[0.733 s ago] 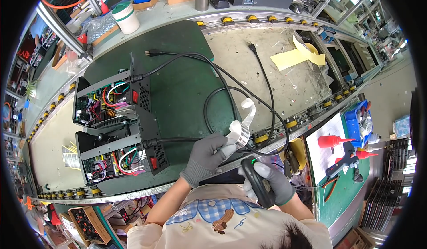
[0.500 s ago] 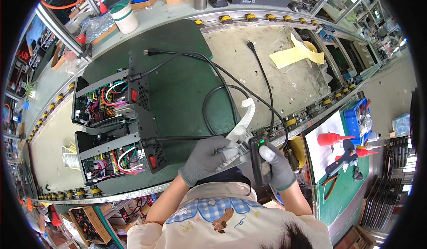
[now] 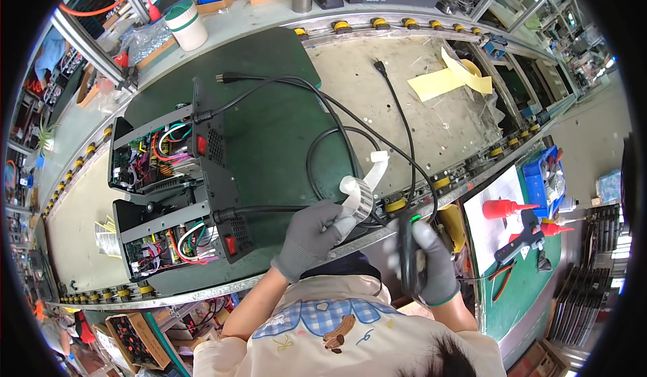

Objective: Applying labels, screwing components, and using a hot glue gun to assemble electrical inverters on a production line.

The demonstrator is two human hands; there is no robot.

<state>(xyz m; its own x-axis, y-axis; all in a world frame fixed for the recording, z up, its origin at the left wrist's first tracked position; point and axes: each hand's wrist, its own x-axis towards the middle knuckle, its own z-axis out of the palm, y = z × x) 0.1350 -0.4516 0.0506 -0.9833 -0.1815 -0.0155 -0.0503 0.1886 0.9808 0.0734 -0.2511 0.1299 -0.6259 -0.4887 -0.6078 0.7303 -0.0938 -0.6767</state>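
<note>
My left hand (image 3: 309, 241), in a grey work glove, pinches a curled strip of white labels (image 3: 360, 195) with dark printed marks. The strip's loose end sticks up and away from me. My gloved right hand (image 3: 437, 264) grips a black handheld scanner (image 3: 406, 256) with a small green light at its top. Motion blurs this hand and the scanner, which is apart from the labels and tipped nearly edge-on. To the left, two open black metal units, a farther one (image 3: 217, 136) and a nearer one (image 3: 237, 234), show boards, coloured wires and red switches.
Black power cords (image 3: 330, 111) loop over the green mat (image 3: 269, 134) and pale bench. A yellow paper strip (image 3: 438, 87) lies far right. On the right-hand side table are red bottles (image 3: 502, 208), a glue gun (image 3: 519, 239), orange-handled pliers (image 3: 500, 283) and a blue bin (image 3: 539, 181).
The scanner has moved right and slightly toward me, away from the labels, and has turned edge-on. The label strip now shows more fully in my left hand, which has barely moved.
</note>
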